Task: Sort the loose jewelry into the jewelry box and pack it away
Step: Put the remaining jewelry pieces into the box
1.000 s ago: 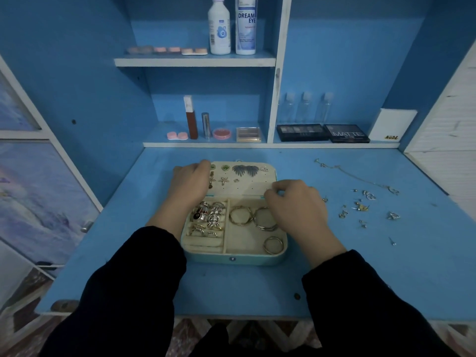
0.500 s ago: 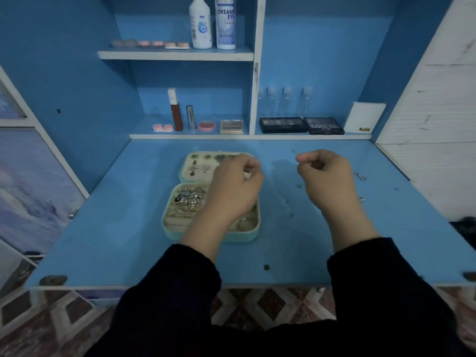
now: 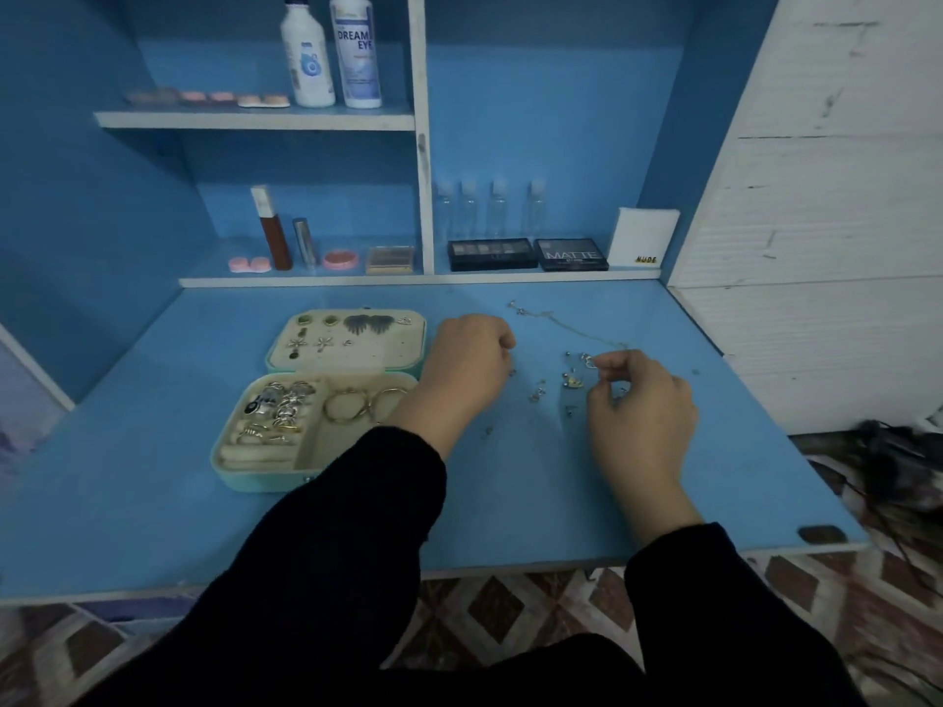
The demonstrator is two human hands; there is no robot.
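The teal jewelry box (image 3: pixel 240 474) lies open at the left of the blue table. Its lid (image 3: pixel 352 349) holds pinned earrings, and its base holds several rings (image 3: pixel 278 408) and hoop bangles (image 3: pixel 347 405). My left hand (image 3: pixel 467 362) hovers just right of the box with its fingers curled under; nothing shows in it. My right hand (image 3: pixel 640 405) pinches a small silver piece (image 3: pixel 591 363) among the loose jewelry (image 3: pixel 556 385) scattered on the table. A thin chain necklace (image 3: pixel 566 324) lies behind the pieces.
Low shelf behind the table carries makeup palettes (image 3: pixel 528 253), small clear bottles (image 3: pixel 490 209), lipsticks and a white card. Two white bottles (image 3: pixel 331 48) stand on the upper shelf. A white wall (image 3: pixel 816 247) bounds the right side. The table's front edge (image 3: pixel 510 566) is near my sleeves.
My view shifted right. My left hand came off the box to its right side. My right hand moved right and down to the loose pieces and pinched one.
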